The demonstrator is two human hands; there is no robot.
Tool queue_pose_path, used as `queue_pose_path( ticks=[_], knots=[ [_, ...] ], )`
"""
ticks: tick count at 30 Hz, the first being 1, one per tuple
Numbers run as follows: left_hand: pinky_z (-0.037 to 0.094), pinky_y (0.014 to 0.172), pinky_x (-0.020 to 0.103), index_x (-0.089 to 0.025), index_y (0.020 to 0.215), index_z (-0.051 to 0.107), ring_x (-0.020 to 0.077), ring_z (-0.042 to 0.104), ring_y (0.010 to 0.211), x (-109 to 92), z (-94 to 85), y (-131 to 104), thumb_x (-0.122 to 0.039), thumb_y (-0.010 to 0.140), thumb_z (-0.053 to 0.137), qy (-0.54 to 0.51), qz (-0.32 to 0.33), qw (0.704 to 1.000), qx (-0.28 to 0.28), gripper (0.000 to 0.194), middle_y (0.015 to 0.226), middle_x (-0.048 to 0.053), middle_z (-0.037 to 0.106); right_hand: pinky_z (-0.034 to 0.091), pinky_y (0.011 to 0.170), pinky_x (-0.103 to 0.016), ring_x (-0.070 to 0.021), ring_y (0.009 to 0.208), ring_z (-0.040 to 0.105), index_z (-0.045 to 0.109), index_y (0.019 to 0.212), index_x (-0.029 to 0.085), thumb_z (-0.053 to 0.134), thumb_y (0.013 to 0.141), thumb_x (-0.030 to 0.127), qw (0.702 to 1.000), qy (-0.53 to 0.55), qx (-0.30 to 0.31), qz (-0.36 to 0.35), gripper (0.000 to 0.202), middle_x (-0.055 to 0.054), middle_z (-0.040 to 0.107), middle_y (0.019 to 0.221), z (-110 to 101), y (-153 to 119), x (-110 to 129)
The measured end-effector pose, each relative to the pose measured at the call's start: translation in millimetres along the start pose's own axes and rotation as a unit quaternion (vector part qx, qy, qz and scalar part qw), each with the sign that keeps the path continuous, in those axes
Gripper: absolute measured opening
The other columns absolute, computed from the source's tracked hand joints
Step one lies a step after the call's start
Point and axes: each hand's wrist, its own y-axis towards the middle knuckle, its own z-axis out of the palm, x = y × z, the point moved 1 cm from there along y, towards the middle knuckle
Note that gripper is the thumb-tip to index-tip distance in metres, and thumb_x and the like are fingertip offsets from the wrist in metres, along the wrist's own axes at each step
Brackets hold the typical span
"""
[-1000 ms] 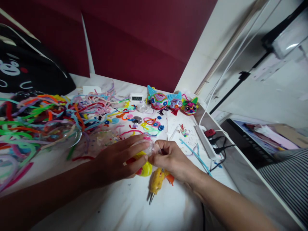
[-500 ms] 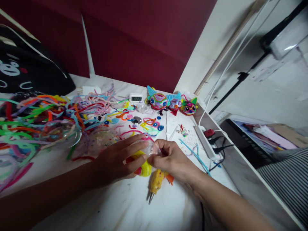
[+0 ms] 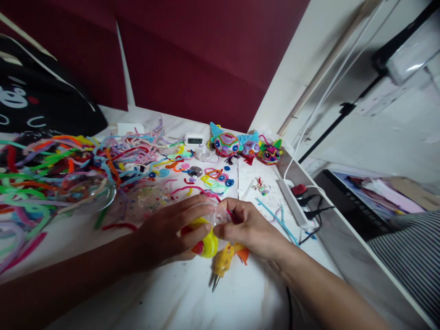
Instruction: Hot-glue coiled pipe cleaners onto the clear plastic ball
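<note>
My left hand (image 3: 184,224) is wrapped round a clear plastic ball (image 3: 220,215) partly covered with yellow and red pipe cleaner. The thumb and fingers of my right hand (image 3: 242,224) are closed on the ball's right side. A bit of dark pink pipe cleaner (image 3: 213,195) shows just beyond the ball; whether either hand holds it I cannot tell. Below the hands, a yellow glue gun (image 3: 224,261) rests on the table, its metal nozzle towards me and its rear hidden by my right hand. Something orange (image 3: 242,255) shows beside it.
A heap of coloured pipe cleaners (image 3: 72,156) and a clear half shell (image 3: 106,197) lie to the left. Finished creature heads (image 3: 227,145) stand at the back near a small digital clock (image 3: 194,139). A power strip (image 3: 294,204) with cables lies on the right.
The ball has turned slightly in my hands, and more of its clear side shows between them. Both hands have barely shifted; the glue gun lies where it was.
</note>
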Motion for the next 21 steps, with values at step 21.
queue_pose_path(
  ticks=[21],
  knots=[
    [0.052,0.114,0.058,-0.014,0.122,0.055,0.0360,0.046,0.147,-1.2,-4.2,2.2,-0.021,0.091,0.073,-0.030,0.003,0.999,0.035,0.037,0.140,0.023,0.058,0.044,0.061,-0.024,-0.0132,0.063,0.057,0.065,0.082,0.019,0.072,0.060,0.022,1.000,0.018,0.016,-0.018,0.023,0.005,0.064,0.068,-0.9,-0.5,-2.9]
  ],
)
